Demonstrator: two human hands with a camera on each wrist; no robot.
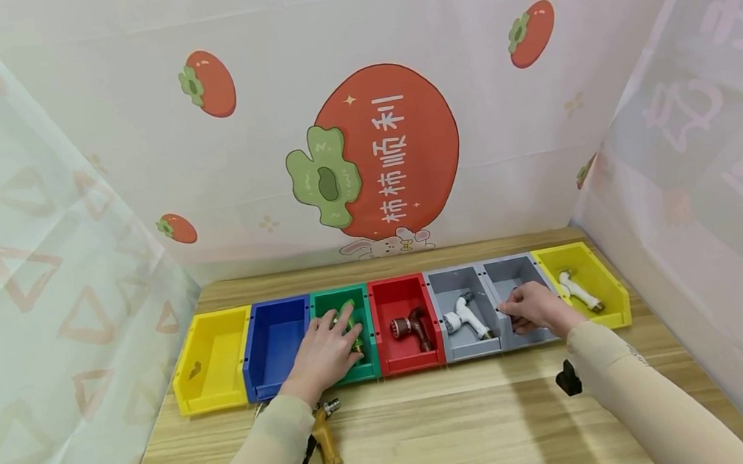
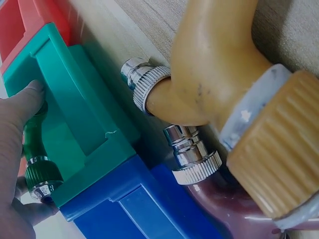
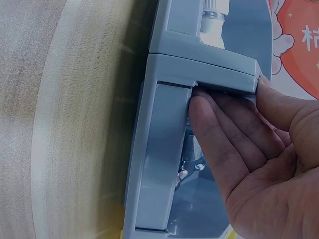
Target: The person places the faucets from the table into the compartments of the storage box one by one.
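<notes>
My left hand (image 1: 329,350) reaches into the green bin (image 1: 373,368) and grips a green faucet (image 1: 353,322). In the left wrist view the faucet's ribbed green knob (image 2: 42,172) shows between thumb and fingers. My right hand (image 1: 533,306) is at the right-hand grey bin (image 3: 162,149). It pinches the wall on that bin's left side, with fingers inside the bin and the thumb (image 3: 274,99) at the wall's top edge. A white faucet (image 1: 468,318) lies in the grey bin just left of it.
A dark red faucet (image 1: 413,328) lies in the red bin (image 1: 412,365), a white one (image 1: 579,291) in the right yellow bin (image 1: 618,317). Left stand blue (image 1: 278,343) and yellow (image 1: 216,356) bins. Before them lie a mustard faucet (image 1: 326,442) and a maroon one (image 2: 219,204).
</notes>
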